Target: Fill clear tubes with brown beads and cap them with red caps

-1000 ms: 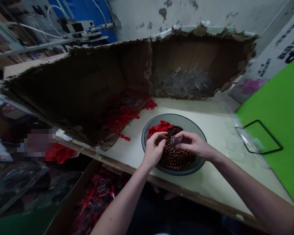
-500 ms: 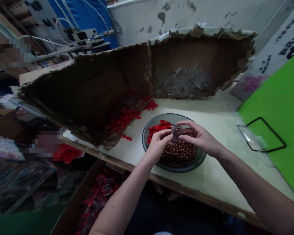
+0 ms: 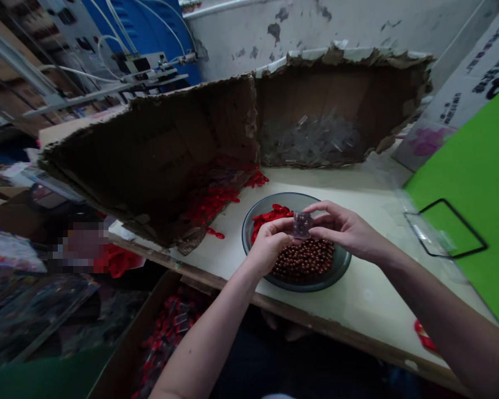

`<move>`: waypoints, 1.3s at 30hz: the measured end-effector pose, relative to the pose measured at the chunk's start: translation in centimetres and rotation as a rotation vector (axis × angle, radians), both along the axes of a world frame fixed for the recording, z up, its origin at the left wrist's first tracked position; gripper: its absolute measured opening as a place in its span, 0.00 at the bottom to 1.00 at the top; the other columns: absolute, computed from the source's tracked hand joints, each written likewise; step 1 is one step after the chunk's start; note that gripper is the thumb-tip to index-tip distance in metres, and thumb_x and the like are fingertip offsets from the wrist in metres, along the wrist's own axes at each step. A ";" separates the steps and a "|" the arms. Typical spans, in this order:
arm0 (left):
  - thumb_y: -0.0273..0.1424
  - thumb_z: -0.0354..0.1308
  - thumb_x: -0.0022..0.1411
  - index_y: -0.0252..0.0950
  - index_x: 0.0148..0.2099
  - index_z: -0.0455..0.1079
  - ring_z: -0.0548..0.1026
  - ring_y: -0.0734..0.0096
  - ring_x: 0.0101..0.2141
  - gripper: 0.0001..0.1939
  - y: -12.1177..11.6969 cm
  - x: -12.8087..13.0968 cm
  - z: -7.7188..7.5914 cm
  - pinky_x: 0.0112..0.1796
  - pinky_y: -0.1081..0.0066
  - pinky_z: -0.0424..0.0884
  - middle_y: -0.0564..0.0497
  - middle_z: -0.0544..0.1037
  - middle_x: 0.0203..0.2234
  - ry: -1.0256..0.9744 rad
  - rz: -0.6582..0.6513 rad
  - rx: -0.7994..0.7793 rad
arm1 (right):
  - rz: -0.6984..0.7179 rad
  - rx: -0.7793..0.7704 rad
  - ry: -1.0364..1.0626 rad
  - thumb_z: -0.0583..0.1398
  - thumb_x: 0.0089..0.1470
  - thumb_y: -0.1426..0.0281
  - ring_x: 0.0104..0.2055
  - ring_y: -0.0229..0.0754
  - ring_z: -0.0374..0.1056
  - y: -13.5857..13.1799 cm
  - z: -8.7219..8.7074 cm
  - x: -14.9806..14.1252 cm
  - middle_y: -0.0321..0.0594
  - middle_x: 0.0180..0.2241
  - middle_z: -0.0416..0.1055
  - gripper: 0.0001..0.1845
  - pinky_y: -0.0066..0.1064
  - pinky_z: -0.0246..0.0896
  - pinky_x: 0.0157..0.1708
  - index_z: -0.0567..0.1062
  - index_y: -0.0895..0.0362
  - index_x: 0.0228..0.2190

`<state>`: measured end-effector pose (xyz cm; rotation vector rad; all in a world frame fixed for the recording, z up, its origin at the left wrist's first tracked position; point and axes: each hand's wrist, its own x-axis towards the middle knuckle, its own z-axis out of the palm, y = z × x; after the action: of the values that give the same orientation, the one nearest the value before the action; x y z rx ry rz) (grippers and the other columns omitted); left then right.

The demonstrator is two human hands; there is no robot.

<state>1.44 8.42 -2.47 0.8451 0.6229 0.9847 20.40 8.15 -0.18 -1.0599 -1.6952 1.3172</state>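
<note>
My left hand (image 3: 269,244) and my right hand (image 3: 341,226) hold a small clear plastic bag (image 3: 301,225) between them, above a grey glass bowl (image 3: 296,198). The bag holds dark brown beads. Loose brown beads (image 3: 304,260) fill the near part of the bowl, and bright red pieces (image 3: 271,218) lie in its far left part. My left hand partly hides the bowl's contents. Neither hand touches the beads in the bowl.
A torn cardboard box (image 3: 183,149) on the cream table (image 3: 366,299) holds red pieces and clear plastic pieces. Another box with red items (image 3: 166,327) sits below the table edge. A stray red piece (image 3: 424,335) lies near the right edge, beside a green board (image 3: 469,194).
The bag is now upright and a little higher above the bowl, with both hands pinching it. My right hand has risen slightly. The view has shifted, bringing a stray red piece in at lower right.
</note>
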 end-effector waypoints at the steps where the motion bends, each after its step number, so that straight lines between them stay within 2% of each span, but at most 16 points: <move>1: 0.22 0.58 0.40 0.33 0.38 0.77 0.77 0.66 0.33 0.19 0.0 0.0 0.0 0.40 0.67 0.70 0.48 0.81 0.30 0.001 -0.003 0.003 | 0.002 0.003 -0.012 0.63 0.54 0.64 0.42 0.46 0.74 0.0 0.2 0.0 0.39 0.41 0.78 0.21 0.39 0.67 0.44 0.68 0.50 0.49; 6: 0.22 0.56 0.39 0.33 0.39 0.76 0.77 0.64 0.35 0.20 0.1 0.1 -0.1 0.41 0.65 0.70 0.48 0.81 0.31 -0.013 -0.002 0.005 | -0.007 -0.016 -0.019 0.63 0.53 0.64 0.42 0.46 0.75 -0.1 0.6 0.0 0.42 0.41 0.78 0.27 0.39 0.68 0.44 0.64 0.50 0.54; 13: 0.23 0.54 0.42 0.29 0.40 0.76 0.78 0.64 0.35 0.20 0.4 -0.5 -0.3 0.38 0.69 0.71 0.43 0.81 0.35 -0.068 -0.010 -0.025 | -0.046 -0.037 -0.004 0.64 0.51 0.63 0.43 0.47 0.74 0.1 0.3 -0.4 0.43 0.41 0.77 0.29 0.38 0.69 0.41 0.62 0.51 0.53; 18: 0.32 0.59 0.51 0.28 0.41 0.76 0.78 0.64 0.35 0.16 0.5 -0.9 -0.3 0.35 0.70 0.71 0.42 0.80 0.35 -0.037 0.029 -0.044 | -0.034 -0.043 -0.036 0.64 0.52 0.64 0.42 0.46 0.74 0.4 0.2 -0.9 0.41 0.39 0.78 0.29 0.35 0.68 0.39 0.61 0.50 0.53; 22: 0.42 0.62 0.54 0.29 0.42 0.76 0.76 0.69 0.31 0.21 1.0 -1.1 -1.0 0.31 0.73 0.70 0.43 0.80 0.34 0.044 0.032 -0.033 | -0.009 -0.052 -0.063 0.63 0.52 0.65 0.41 0.45 0.74 1.1 -0.6 -1.5 0.40 0.38 0.78 0.28 0.35 0.68 0.39 0.61 0.51 0.53; 26: 0.40 0.66 0.51 0.31 0.42 0.77 0.75 0.74 0.28 0.20 1.4 -1.4 -2.2 0.30 0.75 0.70 0.46 0.80 0.33 0.111 0.074 -0.034 | 0.020 -0.025 -0.114 0.62 0.52 0.67 0.41 0.45 0.75 1.8 -1.7 -2.3 0.39 0.37 0.78 0.28 0.35 0.68 0.39 0.61 0.50 0.53; 31: 0.39 0.66 0.51 0.31 0.40 0.76 0.77 0.71 0.32 0.18 1.8 -2.2 -3.1 0.35 0.73 0.72 0.47 0.80 0.34 0.079 0.187 -0.025 | -0.014 -0.031 -0.087 0.59 0.56 0.65 0.44 0.45 0.74 2.9 -2.9 -2.3 0.43 0.43 0.76 0.25 0.36 0.69 0.41 0.61 0.51 0.54; 35: 0.40 0.65 0.52 0.30 0.43 0.73 0.78 0.68 0.32 0.20 2.1 -3.7 -2.6 0.33 0.71 0.73 0.44 0.80 0.33 0.061 0.238 -0.039 | -0.155 0.084 -0.284 0.58 0.56 0.65 0.43 0.45 0.74 4.3 -4.4 -1.1 0.42 0.43 0.77 0.18 0.38 0.67 0.44 0.68 0.51 0.49; 39: 0.40 0.66 0.51 0.31 0.43 0.71 0.79 0.65 0.31 0.21 2.6 -6.0 -1.7 0.30 0.71 0.73 0.44 0.80 0.32 0.084 0.390 0.014 | -0.195 0.191 -0.562 0.58 0.54 0.67 0.40 0.45 0.74 5.5 -5.2 -1.2 0.37 0.37 0.79 0.11 0.36 0.65 0.42 0.74 0.51 0.40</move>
<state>-4.55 11.06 -4.20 0.7954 0.8747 1.3110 19.19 13.62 -5.41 -1.5297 -2.0028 0.7519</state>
